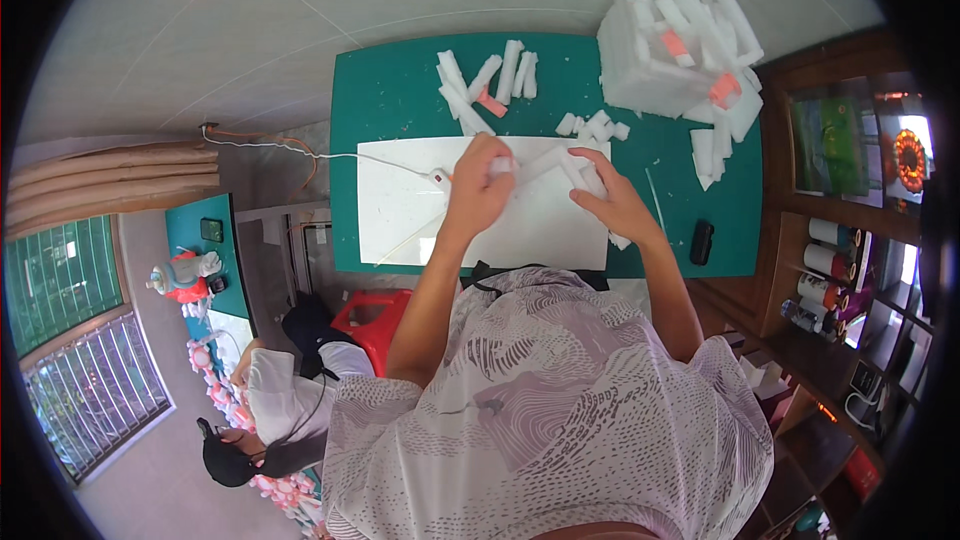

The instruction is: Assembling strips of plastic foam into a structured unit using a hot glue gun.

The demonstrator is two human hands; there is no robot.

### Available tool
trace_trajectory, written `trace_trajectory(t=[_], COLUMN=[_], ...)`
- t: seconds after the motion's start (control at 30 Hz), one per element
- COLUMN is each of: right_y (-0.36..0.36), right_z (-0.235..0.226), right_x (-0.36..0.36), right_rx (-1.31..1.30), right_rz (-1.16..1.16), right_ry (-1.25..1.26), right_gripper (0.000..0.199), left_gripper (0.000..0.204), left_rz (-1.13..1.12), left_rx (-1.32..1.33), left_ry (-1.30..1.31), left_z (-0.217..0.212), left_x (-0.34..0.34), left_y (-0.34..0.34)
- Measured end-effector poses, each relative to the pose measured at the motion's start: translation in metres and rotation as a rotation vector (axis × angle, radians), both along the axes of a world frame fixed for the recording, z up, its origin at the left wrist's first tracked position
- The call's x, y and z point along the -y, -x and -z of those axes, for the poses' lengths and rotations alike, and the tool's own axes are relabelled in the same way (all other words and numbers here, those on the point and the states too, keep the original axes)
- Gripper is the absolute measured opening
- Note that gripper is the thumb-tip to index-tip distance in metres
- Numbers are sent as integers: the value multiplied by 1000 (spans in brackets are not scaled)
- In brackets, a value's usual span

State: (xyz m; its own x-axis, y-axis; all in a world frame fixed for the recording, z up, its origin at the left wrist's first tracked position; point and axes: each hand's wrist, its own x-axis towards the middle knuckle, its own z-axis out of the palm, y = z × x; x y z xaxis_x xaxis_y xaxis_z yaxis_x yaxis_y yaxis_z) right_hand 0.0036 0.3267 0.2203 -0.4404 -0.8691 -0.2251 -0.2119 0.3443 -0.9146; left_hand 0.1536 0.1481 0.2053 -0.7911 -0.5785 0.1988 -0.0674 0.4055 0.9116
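Observation:
My left hand (480, 190) is closed around a small white foam piece (501, 166), which shows between thumb and fingers above the white board (400, 225). My right hand (618, 205) grips a white foam strip (578, 172) between its thumb and fingers. A pale length of foam (540, 166) reaches across the gap between both hands; whether it is one piece with either held part I cannot tell. Beyond the board's far edge lie several short foam chunks (595, 127). Farther left are several longer foam strips (510, 70) and a pink piece (490, 103).
A tall stack of white foam (640, 50) fills the green table's (390, 90) far right corner. A black case (702, 242) lies at the right. A white cord runs to a small white device (440, 178) on the board. Left, another person (280, 395) works beside a red stool (370, 325).

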Motion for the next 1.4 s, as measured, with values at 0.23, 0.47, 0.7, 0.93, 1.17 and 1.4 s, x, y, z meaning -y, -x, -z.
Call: trace_trajectory(t=[0.23, 0.47, 0.7, 0.93, 1.17, 1.4], right_y=[-19, -30, 36, 36, 2, 13], right_z=[-1, 6, -29, -16, 30, 69], right_x=[14, 7, -84, -113, -102, -103], right_rx=[-106, -196, 53, 86, 90, 391], right_rz=[-77, -55, 387, 489, 462, 654], right_ry=[133, 7, -208, -107, -24, 90], right_gripper=[42, 37, 28, 31, 34, 41], left_gripper=[31, 26, 26, 57, 67, 43], left_rz=[325, 586, 301, 287, 234, 513], left_rx=[452, 296, 431, 509, 361, 475], left_ry=[552, 530, 313, 89, -67, -618], left_z=[1, 17, 22, 72, 128, 88], left_x=[3, -7, 89, 35, -8, -78], left_y=[6, 0, -18, 118, 160, 97])
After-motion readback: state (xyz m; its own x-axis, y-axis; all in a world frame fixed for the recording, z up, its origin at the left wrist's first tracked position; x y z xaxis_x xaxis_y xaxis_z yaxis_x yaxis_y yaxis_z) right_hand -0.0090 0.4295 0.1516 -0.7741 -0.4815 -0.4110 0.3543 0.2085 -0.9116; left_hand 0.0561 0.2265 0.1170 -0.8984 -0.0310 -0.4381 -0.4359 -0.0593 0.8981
